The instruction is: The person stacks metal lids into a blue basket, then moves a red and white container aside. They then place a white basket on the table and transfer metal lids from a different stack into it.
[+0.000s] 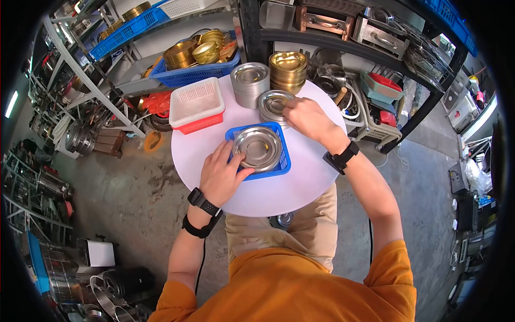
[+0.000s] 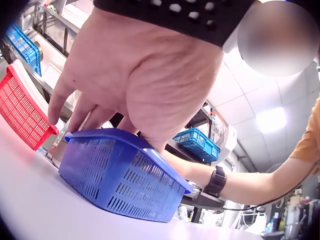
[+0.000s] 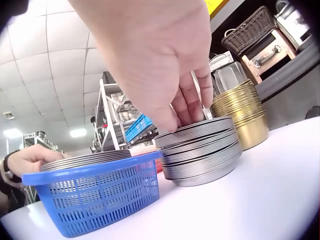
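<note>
The blue basket [image 1: 283, 163] is perforated plastic, faintly glossy. The silver plates [image 3: 200, 150] are smooth, shiny metal with ridged rims; the gold bowls [image 3: 245, 117] are polished metal. The bench [image 1: 289, 188] is smooth, matt white.

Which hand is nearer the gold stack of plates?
Right. The right hand rests on the silver stack beside the gold stack; the left hand is farther off, at the blue basket.
</note>
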A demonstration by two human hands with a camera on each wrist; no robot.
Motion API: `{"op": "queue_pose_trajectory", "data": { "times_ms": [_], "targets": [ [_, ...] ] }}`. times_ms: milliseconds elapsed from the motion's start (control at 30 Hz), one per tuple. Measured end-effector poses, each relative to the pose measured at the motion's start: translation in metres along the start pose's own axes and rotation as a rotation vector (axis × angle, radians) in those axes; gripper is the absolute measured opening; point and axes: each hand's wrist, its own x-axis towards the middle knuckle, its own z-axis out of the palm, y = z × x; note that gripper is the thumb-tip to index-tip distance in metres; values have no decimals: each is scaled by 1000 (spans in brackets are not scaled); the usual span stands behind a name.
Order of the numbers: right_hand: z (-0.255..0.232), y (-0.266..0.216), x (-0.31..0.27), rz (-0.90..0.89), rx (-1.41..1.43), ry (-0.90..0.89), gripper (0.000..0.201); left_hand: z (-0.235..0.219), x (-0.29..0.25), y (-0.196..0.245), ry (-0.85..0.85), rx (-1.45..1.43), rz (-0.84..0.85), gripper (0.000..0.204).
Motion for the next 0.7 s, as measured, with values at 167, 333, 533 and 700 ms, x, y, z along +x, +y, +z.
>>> {"op": "queue_pose_trajectory", "data": {
  "times_ms": [167, 333, 533, 700],
  "targets": [
    [2, 0, 5, -162, -170, 41, 9, -2, 1, 2, -12, 2, -2, 48],
    [-13, -8, 10, -48, -91, 99, 14, -2, 1, 2, -19, 6, -11, 47],
    [-27, -28, 7, 182, 222, 116, 14, 0, 1, 0, -4, -2, -7, 63],
    [-30, -64, -9, -14, 338, 264, 14, -3, 3, 5, 53, -151, -96, 90]
  ]
}}
